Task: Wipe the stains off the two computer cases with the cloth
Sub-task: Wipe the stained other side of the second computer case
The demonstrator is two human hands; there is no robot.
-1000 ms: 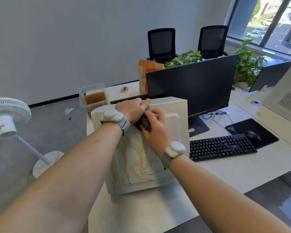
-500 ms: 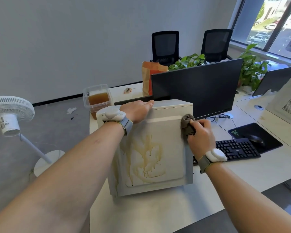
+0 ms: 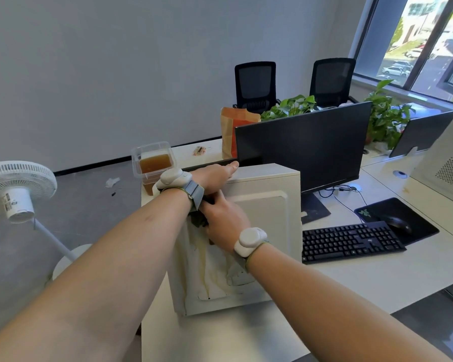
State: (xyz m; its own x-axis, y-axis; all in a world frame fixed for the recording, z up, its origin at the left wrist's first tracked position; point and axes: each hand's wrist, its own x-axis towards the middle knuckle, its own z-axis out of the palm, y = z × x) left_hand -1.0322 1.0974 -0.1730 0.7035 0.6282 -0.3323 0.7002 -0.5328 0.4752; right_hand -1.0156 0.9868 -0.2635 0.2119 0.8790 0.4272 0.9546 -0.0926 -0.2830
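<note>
On the white desk (image 3: 246, 335), left to right: left hand (image 3: 215, 177) lies flat with straight fingers on top of the stained cream metal computer case (image 3: 262, 218), steadying it. Right hand (image 3: 224, 220) grips the dark crumpled cloth (image 3: 198, 220), pressing it to the side panel's upper left. First case mid-wipe; yellow-brown streaks remain below, so next strokes should go downward.

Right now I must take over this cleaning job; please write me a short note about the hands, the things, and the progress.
Left hand rests flat on top of the near white metal computer case, steadying it.
Right hand presses the dark crumpled cloth on the case's upper left side panel.
Brown stains still cover the lower panel.
Second white computer case stands far right, untouched.
Left: finish this panel, then the second case.
</note>
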